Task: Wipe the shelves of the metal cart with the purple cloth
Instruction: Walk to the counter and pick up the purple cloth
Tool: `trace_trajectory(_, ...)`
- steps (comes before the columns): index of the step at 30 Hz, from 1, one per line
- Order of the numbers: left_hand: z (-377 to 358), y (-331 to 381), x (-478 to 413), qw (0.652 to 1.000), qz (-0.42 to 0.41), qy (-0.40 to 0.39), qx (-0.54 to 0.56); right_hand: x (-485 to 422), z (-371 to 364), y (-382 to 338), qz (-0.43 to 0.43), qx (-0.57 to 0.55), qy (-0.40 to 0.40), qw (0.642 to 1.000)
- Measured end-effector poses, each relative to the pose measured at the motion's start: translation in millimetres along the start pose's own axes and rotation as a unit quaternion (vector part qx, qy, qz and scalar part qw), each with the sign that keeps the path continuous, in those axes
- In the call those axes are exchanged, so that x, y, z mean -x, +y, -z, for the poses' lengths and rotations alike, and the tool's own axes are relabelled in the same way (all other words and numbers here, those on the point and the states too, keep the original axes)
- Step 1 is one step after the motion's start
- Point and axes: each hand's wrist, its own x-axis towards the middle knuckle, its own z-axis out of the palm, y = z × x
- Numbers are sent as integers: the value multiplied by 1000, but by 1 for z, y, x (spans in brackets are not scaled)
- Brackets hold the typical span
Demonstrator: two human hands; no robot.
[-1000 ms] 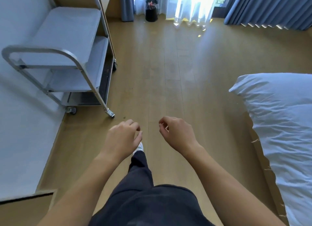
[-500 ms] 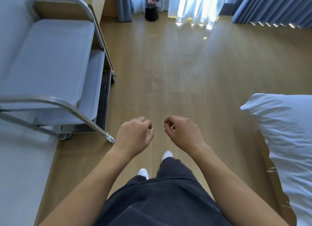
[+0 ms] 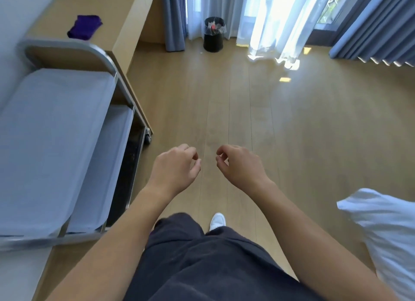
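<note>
on the pale wooden counter (image 3: 125,15) beyond the far end of the cart, the folded purple cloth (image 3: 84,26) was seen lying flat and untouched, well apart from both hands. the three-tier metal cart with its curved tubular handle (image 3: 67,48) was parked against the wall at the left, its far handle just beside the counter's edge, so that the cloth could be judged easy to collect from the cart's far end. the cart's grey top shelf (image 3: 51,132) was left bare, and a strip of the middle shelf (image 3: 112,166) and the dark bottom shelf (image 3: 132,166) could be made out at its right edge; nothing was seen resting on any of them, though most of the lower two was hidden. the left hand (image 3: 175,168) and the right hand (image 3: 241,164) were held out in front of the body over the light wooden floor (image 3: 247,109), near each other but not touching, each loosely curled with the fingers bent inward and nothing gripped. this relaxed carriage was taken as that of walking, not reaching; a white shoe (image 3: 217,221) was shown stepped forward below dark trousers (image 3: 202,267). no wiping was judged to have begun, the fetching of the cloth being the step in hand. a black waste bin with a plastic liner (image 3: 213,34) was stood by the blue curtains (image 3: 174,17) ahead, and a white pillow (image 3: 386,233) was seen at the right edge; neither was judged to lie in the way to the counter.
</note>
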Motion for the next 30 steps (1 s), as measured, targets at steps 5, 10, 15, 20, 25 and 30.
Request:
trace_trajectory(5,14,-18,-95,999,33,4,8,-106,30,6,27,-5,-5,1000)
trace_trajectory(10,18,-63,-200,998,58,4,15,-223,35,6,40,-15,1,999)
trace_trajectory(15,30,-121,-315,997,71,13,28,-349,44,-11,44,-8,-9,999)
trace_trajectory(20,66,-176,-417,997,71,17,29,-463,66,-35,50,-1,-5,999)
trace_trajectory(25,93,-225,-491,993,105,34,34,-566,76,-67,76,-21,-10,997)
trace_trajectory(30,98,-286,-552,980,189,46,31,-674,70,-103,167,-4,-48,985)
